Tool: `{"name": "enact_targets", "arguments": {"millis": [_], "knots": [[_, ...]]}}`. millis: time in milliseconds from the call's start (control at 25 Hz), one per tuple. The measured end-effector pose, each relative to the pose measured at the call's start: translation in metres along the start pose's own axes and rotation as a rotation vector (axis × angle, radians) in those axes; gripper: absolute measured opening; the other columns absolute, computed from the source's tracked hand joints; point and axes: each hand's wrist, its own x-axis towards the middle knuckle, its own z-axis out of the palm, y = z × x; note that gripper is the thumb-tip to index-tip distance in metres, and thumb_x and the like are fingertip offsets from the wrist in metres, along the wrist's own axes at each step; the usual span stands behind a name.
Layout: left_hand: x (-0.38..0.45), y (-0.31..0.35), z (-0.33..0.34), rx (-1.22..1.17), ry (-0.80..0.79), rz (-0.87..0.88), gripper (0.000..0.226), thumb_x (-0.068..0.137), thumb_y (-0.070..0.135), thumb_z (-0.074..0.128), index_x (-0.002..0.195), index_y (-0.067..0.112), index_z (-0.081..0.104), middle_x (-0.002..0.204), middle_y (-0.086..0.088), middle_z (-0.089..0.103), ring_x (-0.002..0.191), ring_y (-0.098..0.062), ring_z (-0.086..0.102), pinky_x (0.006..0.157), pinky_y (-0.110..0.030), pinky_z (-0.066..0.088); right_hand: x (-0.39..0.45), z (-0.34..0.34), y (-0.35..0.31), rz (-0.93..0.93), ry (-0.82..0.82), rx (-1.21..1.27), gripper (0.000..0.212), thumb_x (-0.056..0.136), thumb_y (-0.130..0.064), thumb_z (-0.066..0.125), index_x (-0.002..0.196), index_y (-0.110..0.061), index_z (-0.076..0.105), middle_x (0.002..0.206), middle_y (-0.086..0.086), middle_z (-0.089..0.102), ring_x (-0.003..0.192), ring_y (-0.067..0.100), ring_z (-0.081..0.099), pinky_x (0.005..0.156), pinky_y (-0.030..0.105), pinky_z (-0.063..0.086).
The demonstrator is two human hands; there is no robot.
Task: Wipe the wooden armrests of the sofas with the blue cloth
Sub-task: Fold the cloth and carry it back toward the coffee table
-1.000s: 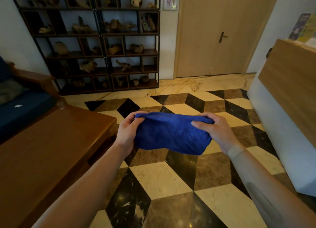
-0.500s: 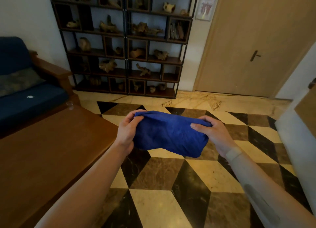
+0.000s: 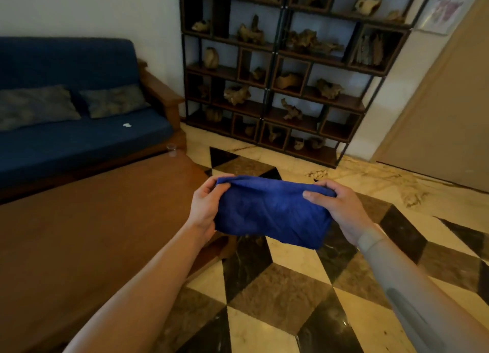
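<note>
- I hold the blue cloth (image 3: 270, 211) out in front of me with both hands, folded into a thick pad that hangs in the air above the floor (image 3: 277, 286).
- My left hand (image 3: 205, 207) grips the cloth's left end; its fingers (image 3: 221, 179) curl over the top edge and are clamped on the fabric, thumb toward me.
- My right hand (image 3: 341, 212) grips the right end; the thumb lies across the front of the cloth and the other fingers (image 3: 324, 184) wrap round behind, also closed tight on the fabric.
- The cloth is stretched between the two hands, and its lower edge sags a little toward my right wrist.
- A grey sleeve (image 3: 412, 291) covers my right forearm down to the wrist; my left forearm is bare.
- To the left of my left hand, and partly under my left arm, is a broad brown wooden counter (image 3: 92, 233). A small clear glass (image 3: 171, 149) stands at its far corner, well beyond my fingers.
- Beyond the counter, up and to the left of my hands, is a sofa (image 3: 79, 138) with blue cushions and two dull patterned pillows (image 3: 113, 100).
- The sofa's wooden armrest (image 3: 161, 93) is at its right end, well apart from the cloth and untouched.
- Straight beyond my hands, against the wall, is a dark shelf (image 3: 275, 53) holding pieces of gnarled wood.
- The floor under the cloth is tiled in black, brown and cream diamonds.
</note>
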Motion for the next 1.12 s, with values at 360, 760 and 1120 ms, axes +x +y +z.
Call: {"name": "enact_targets", "arguments": {"millis": [360,760,1120], "knots": [[0.096,-0.001,-0.018,0.066,0.255,0.067,0.021,0.1,0.016,0.055,0.109,0.023,0.073,0.111,0.002,0.073,0.107,-0.014,0.066,0.083,-0.028,0.051,0.147,0.034,0.011,-0.024,-0.219,-0.016,0.01,0.09,-0.024,0.068,0.098,-0.019,0.067,0.097,0.006,0.069,0.093,0.024,0.064,0.073,0.035,0.044],[0.224,0.002,0.032,0.009,0.535,0.039,0.022,0.101,0.017,0.053,0.104,0.025,0.074,0.109,0.001,0.074,0.105,-0.017,0.067,0.079,-0.031,0.054,0.336,0.02,0.012,0.015,-0.454,0.074,0.008,0.09,-0.021,0.066,0.097,-0.017,0.062,0.093,0.004,0.062,0.086,0.02,0.058,0.069,0.031,0.042],[0.289,-0.009,0.011,-0.005,0.676,-0.01,0.021,0.1,0.018,0.055,0.103,0.026,0.074,0.11,-0.001,0.074,0.108,-0.02,0.066,0.083,-0.034,0.054,0.425,0.069,0.029,0.076,-0.527,0.116,0.012,0.088,-0.021,0.07,0.096,-0.016,0.063,0.092,0.003,0.065,0.085,0.017,0.061,0.069,0.028,0.045]]}}
